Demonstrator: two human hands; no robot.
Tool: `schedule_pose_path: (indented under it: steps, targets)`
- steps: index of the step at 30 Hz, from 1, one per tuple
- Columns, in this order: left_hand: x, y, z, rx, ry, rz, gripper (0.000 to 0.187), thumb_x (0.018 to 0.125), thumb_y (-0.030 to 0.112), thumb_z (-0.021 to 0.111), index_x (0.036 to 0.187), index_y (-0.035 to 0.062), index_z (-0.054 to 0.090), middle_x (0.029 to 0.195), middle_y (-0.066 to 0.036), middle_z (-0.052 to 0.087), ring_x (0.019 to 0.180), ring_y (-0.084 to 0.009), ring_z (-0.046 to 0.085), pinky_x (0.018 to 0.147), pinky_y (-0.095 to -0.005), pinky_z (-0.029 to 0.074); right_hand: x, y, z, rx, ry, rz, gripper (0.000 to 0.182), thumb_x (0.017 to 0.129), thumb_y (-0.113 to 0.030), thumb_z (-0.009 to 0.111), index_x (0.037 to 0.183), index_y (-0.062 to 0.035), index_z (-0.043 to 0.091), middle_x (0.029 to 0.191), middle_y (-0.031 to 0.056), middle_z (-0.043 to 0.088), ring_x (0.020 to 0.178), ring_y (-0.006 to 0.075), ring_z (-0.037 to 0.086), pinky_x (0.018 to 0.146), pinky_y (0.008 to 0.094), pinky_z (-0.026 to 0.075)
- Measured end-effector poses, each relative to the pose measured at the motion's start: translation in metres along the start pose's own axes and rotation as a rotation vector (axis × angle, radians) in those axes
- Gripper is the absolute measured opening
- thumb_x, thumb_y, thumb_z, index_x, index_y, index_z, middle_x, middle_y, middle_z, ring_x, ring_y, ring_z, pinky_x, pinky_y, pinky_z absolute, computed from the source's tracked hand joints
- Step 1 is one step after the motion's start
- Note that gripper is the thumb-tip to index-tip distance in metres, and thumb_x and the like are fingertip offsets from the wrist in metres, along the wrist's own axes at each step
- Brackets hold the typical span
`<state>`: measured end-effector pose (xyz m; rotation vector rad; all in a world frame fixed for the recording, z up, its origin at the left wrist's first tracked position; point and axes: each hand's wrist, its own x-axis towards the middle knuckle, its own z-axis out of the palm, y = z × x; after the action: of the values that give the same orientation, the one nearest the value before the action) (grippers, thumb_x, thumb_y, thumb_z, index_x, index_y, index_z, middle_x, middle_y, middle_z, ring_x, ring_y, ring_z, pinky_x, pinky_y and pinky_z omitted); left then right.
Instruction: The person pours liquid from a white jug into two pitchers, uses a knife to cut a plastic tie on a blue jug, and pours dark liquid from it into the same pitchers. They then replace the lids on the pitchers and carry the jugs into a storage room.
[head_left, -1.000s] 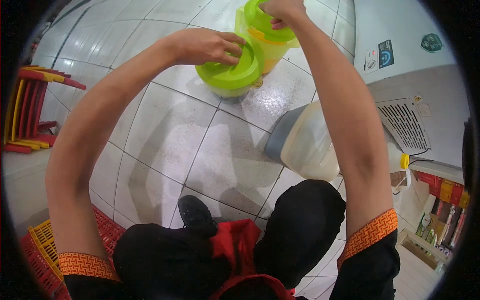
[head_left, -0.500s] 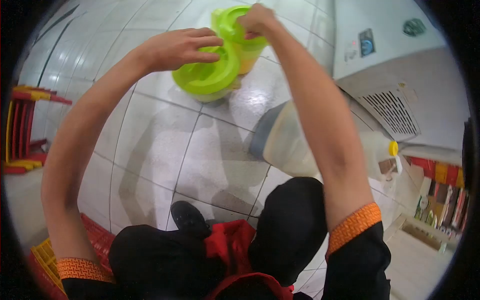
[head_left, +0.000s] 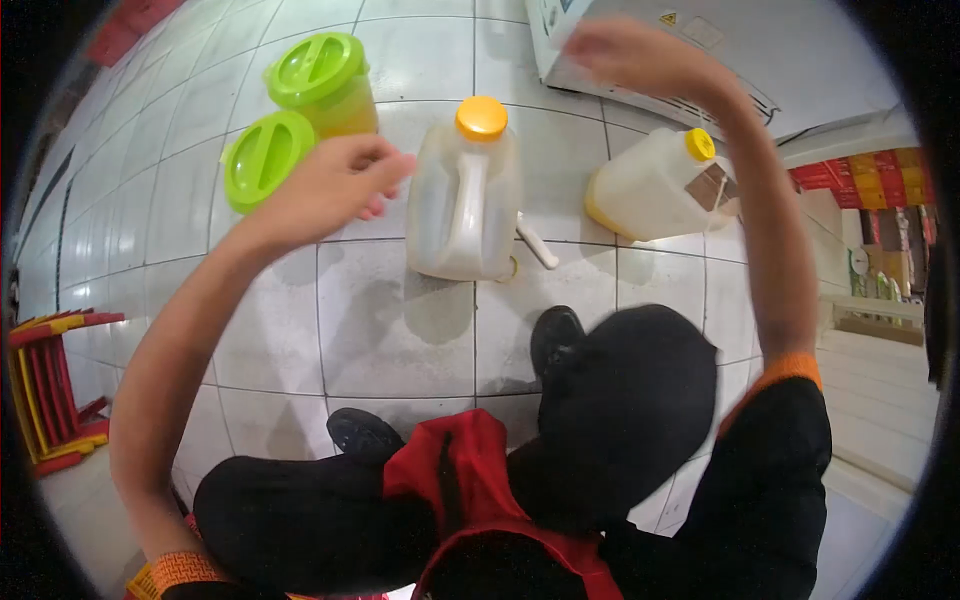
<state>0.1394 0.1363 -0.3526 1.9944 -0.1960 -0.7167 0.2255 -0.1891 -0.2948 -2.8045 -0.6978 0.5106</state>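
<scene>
My left hand [head_left: 335, 190] hovers between a green-lidded container [head_left: 268, 165] and a jug with an orange cap [head_left: 465, 200]. Its fingers are loosely curled and apart, holding nothing. Behind the nearer container stands a second green-lidded container [head_left: 325, 85] with yellowish contents. The orange-capped jug is translucent, upright on the floor, with its handle towards me. My right hand [head_left: 640, 60], smeared by motion, is raised in front of the white appliance. Below it is another translucent jug [head_left: 650, 190] with a yellow cap, some yellow liquid at its bottom and a brownish label.
A white-handled item [head_left: 537, 243] lies beside the orange-capped jug on the tiled floor [head_left: 400, 350]. The white appliance [head_left: 740, 45] stands at the upper right. Red and yellow crates [head_left: 60, 390] are at the left, with packed goods [head_left: 890, 240] at the right.
Both hands have come away from the green-lidded containers, the right one moving rightward. The view has turned right, bringing the orange-capped jug into full view. Both green lids remain on.
</scene>
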Motion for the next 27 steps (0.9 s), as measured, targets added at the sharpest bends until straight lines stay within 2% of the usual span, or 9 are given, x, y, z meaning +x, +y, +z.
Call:
schedule_pose_path:
  steps: [3, 5, 9, 11, 14, 16, 20, 23, 27]
  targets:
    - [0.003, 0.023, 0.036, 0.060, -0.123, -0.079, 0.038, 0.091, 0.037, 0.059, 0.101, 0.0001, 0.060, 0.087, -0.004, 0.060, 0.075, -0.0101, 0.056, 0.068, -0.0244, 0.048, -0.094, 0.057, -0.001, -0.284, -0.213, 0.433, 0.056, 0.069, -0.014, 0.071, 0.121, -0.0016, 0.053, 0.118, 0.0159, 0.056, 0.112, 0.0287, 0.052, 0.099, 0.0362, 0.040]
    - [0.008, 0.031, 0.051, -0.019, -0.209, -0.128, 0.039, 0.088, 0.038, 0.063, 0.100, 0.0007, 0.060, 0.084, -0.004, 0.059, 0.075, -0.0101, 0.056, 0.069, -0.0246, 0.048, -0.129, 0.093, 0.009, -0.092, -0.298, 0.372, 0.059, 0.061, -0.019, 0.075, 0.115, -0.0019, 0.055, 0.113, 0.0161, 0.057, 0.106, 0.0298, 0.053, 0.094, 0.0369, 0.041]
    - [0.013, 0.037, 0.075, -0.590, -0.125, -0.433, 0.035, 0.083, 0.037, 0.069, 0.090, 0.0034, 0.060, 0.074, -0.003, 0.056, 0.070, -0.0108, 0.054, 0.067, -0.0245, 0.046, -0.151, 0.129, 0.065, 0.030, -0.005, 0.530, 0.053, 0.060, -0.024, 0.073, 0.106, 0.0004, 0.062, 0.101, 0.0190, 0.063, 0.095, 0.0296, 0.060, 0.083, 0.0354, 0.046]
    - [0.013, 0.045, 0.074, -0.482, -0.070, -0.462, 0.033, 0.082, 0.036, 0.069, 0.087, 0.0051, 0.059, 0.071, -0.002, 0.055, 0.067, -0.0104, 0.053, 0.063, -0.0248, 0.045, -0.155, 0.137, 0.064, 0.134, 0.149, 0.483, 0.049, 0.059, -0.025, 0.073, 0.100, 0.0010, 0.067, 0.095, 0.0176, 0.067, 0.088, 0.0282, 0.065, 0.077, 0.0346, 0.049]
    - [-0.007, 0.046, 0.080, -0.281, -0.015, -0.529, 0.033, 0.081, 0.036, 0.069, 0.090, 0.0056, 0.059, 0.074, -0.002, 0.055, 0.065, -0.0115, 0.051, 0.061, -0.0268, 0.043, -0.163, 0.129, 0.049, 0.374, -0.141, 0.629, 0.038, 0.062, -0.029, 0.072, 0.087, -0.0005, 0.070, 0.076, 0.0125, 0.068, 0.072, 0.0215, 0.066, 0.069, 0.0316, 0.051]
    - [-0.007, 0.055, 0.073, -0.156, -0.042, -0.573, 0.037, 0.080, 0.037, 0.069, 0.096, 0.0045, 0.060, 0.081, -0.004, 0.056, 0.066, -0.0130, 0.051, 0.062, -0.0284, 0.042, -0.196, 0.126, 0.049, 0.605, 0.078, 0.704, 0.033, 0.063, -0.030, 0.071, 0.077, -0.0004, 0.071, 0.060, 0.0069, 0.064, 0.063, 0.0158, 0.064, 0.066, 0.0289, 0.051]
    - [-0.030, 0.079, 0.064, -0.229, -0.033, -0.649, 0.031, 0.079, 0.034, 0.070, 0.089, 0.0066, 0.059, 0.066, 0.000, 0.050, 0.058, -0.0116, 0.046, 0.055, -0.0286, 0.038, -0.291, 0.088, 0.013, 1.199, 0.101, 0.864, 0.040, 0.075, -0.027, 0.071, 0.099, 0.0048, 0.066, 0.084, 0.0069, 0.068, 0.076, 0.0129, 0.064, 0.072, 0.0258, 0.051]
    - [-0.063, 0.124, 0.056, -0.241, -0.027, -0.720, 0.026, 0.082, 0.030, 0.067, 0.087, 0.0065, 0.058, 0.060, 0.002, 0.045, 0.054, -0.0106, 0.044, 0.054, -0.0275, 0.037, -0.379, 0.058, 0.035, 1.173, 0.180, 1.179, 0.044, 0.080, -0.025, 0.069, 0.110, 0.0065, 0.059, 0.094, 0.0082, 0.067, 0.083, 0.0125, 0.062, 0.075, 0.0249, 0.050]
    - [-0.098, 0.197, 0.056, -0.151, -0.001, -0.725, 0.019, 0.084, 0.025, 0.065, 0.086, 0.0072, 0.057, 0.058, 0.003, 0.043, 0.052, -0.0088, 0.042, 0.051, -0.0259, 0.035, -0.488, -0.031, 0.080, 1.536, 0.600, 1.344, 0.040, 0.084, -0.028, 0.065, 0.106, 0.0058, 0.060, 0.090, 0.0093, 0.067, 0.082, 0.0112, 0.061, 0.072, 0.0264, 0.050]
